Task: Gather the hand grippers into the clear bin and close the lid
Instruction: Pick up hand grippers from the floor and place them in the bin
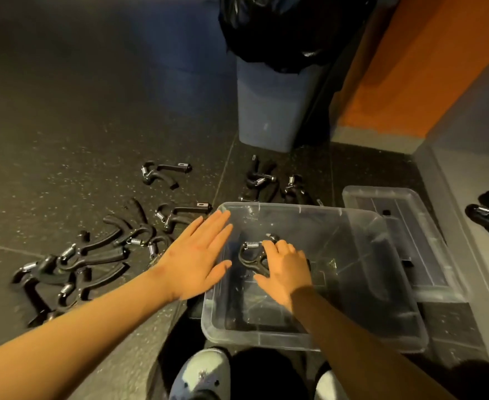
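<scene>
Hand gripper [255, 255] sits low in the clear bin [309, 343], under the right hand [286, 269], whose fingers curl round its handles — apparently to set it down — while the left hand [197, 255], flat and released, spreads over the rim alongside, perhaps steadying.

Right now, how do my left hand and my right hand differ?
The left hand is flat with straight fingers and holds nothing; the right hand curls its fingers on a hand gripper. The left hand is over the left rim of the clear bin; the right hand is down inside it. Both are bare and reach forward.
</scene>
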